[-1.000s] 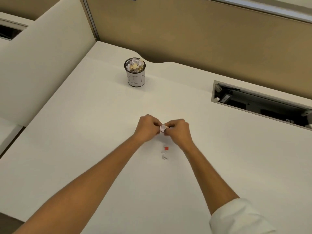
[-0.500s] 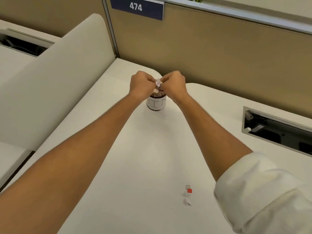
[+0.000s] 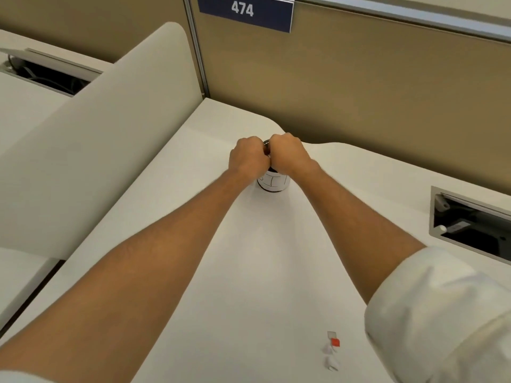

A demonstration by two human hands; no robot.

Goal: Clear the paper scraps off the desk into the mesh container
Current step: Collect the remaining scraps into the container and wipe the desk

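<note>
The mesh container (image 3: 273, 183), a small dark cup with a white label, stands near the back of the white desk (image 3: 249, 286). My left hand (image 3: 249, 158) and my right hand (image 3: 290, 156) are pressed together right above its mouth, fingers curled, hiding most of the rim. Only a sliver of the white paper scrap (image 3: 267, 153) pinched between them shows. A few small paper scraps (image 3: 331, 363) lie on the desk near my right sleeve, one of them red (image 3: 335, 342).
A beige divider panel (image 3: 96, 134) runs along the desk's left side. A tan partition wall (image 3: 387, 92) with a blue "474" sign (image 3: 243, 9) closes the back. An open cable slot (image 3: 470, 230) is set into the desk at right.
Both hands carried the pinched scrap from the desk's middle to the container and have dropped lower, now covering its mouth. The view tilted up and forward.
</note>
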